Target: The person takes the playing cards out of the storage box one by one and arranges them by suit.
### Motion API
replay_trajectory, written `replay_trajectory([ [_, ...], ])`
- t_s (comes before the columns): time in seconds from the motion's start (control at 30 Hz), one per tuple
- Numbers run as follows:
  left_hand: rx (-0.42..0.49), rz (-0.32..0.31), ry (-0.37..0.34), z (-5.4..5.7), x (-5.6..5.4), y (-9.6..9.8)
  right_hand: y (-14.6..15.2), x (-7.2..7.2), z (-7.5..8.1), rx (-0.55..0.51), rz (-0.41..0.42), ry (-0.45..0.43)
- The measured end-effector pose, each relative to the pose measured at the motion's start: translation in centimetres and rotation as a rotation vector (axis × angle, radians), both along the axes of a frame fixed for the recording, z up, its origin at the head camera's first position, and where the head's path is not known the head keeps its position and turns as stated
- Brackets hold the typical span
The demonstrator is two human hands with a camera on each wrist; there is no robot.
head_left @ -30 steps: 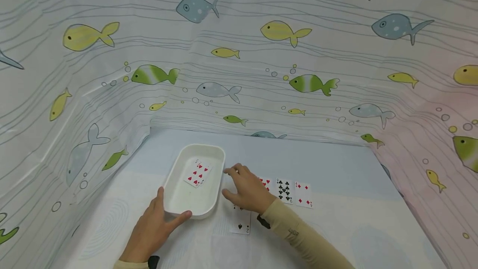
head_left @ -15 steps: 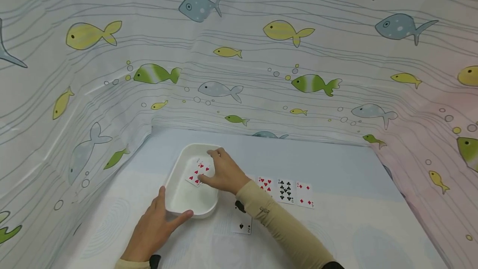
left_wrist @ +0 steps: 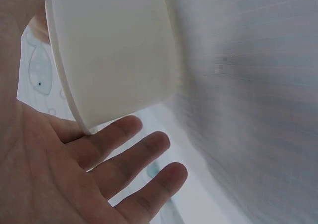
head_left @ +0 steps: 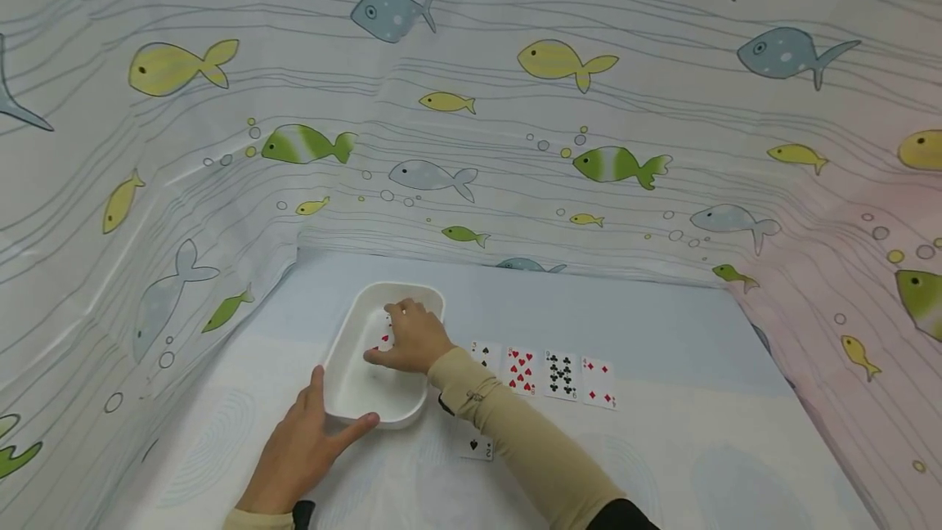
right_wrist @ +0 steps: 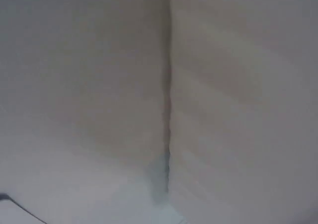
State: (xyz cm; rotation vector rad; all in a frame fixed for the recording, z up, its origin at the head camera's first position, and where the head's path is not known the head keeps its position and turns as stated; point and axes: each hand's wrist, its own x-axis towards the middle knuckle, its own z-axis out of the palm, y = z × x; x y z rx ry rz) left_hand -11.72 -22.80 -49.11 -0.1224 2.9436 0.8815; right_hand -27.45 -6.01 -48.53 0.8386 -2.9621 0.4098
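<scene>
At the front left corner of a white plastic tub (head_left: 346,334), my left hand (head_left: 287,448) touches its side with spread fingers, the thumb along the front rim. In the left wrist view, several straight fingertips (left_wrist: 159,142) stand off the tub wall. Inside the tub, my right hand (head_left: 415,338) bends over the playing cards (head_left: 384,339), thumb and fingertips at opposite ends of them. The hand covers most of the cards; a few red hearts show. I cannot tell whether it grips them. The right wrist view shows only blurred pale surfaces.
Right of the tub lies a row of cards: a spade card (head_left: 483,352), a heart card (head_left: 521,370), a club card (head_left: 562,375) and the four of diamonds (head_left: 599,383). A two of spades (head_left: 478,448) lies nearer, partly under the right sleeve (head_left: 530,448). Fish-patterned cloth (head_left: 515,186) walls the table.
My right hand has moved left from beside the tub, over its right rim and onto the cards inside. More of the card row now shows. My left hand stays at the tub's corner.
</scene>
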Motion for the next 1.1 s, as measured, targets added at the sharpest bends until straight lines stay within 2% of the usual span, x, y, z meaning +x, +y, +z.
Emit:
replay_trajectory([
  [0.13, -0.002, 0.001, -0.001, 0.0, 0.0, -0.2, -0.6, -0.1, -1.2, 0.080, -0.010, 0.038],
  [0.27, -0.017, -0.002, 0.029, 0.0, 0.0, -0.2, -0.6, -0.2, -1.9, 0.116, -0.016, 0.075],
  [0.6, -0.014, 0.008, 0.016, 0.0, 0.0, 0.0, -0.6, 0.0, -1.9, 0.223, -0.048, 0.106],
  [0.73, -0.006, 0.016, 0.008, -0.1, 0.0, 0.1, -0.8, -0.1, -2.1, 0.265, -0.056, 0.093],
  [0.9, -0.001, 0.019, -0.008, -0.1, 0.0, 0.1, -1.0, -0.2, -2.2, 0.284, -0.063, 0.074],
  [1.1, -0.003, 0.017, 0.009, 0.0, -0.1, 0.1, -1.0, -0.2, -1.9, 0.273, -0.055, 0.063],
])
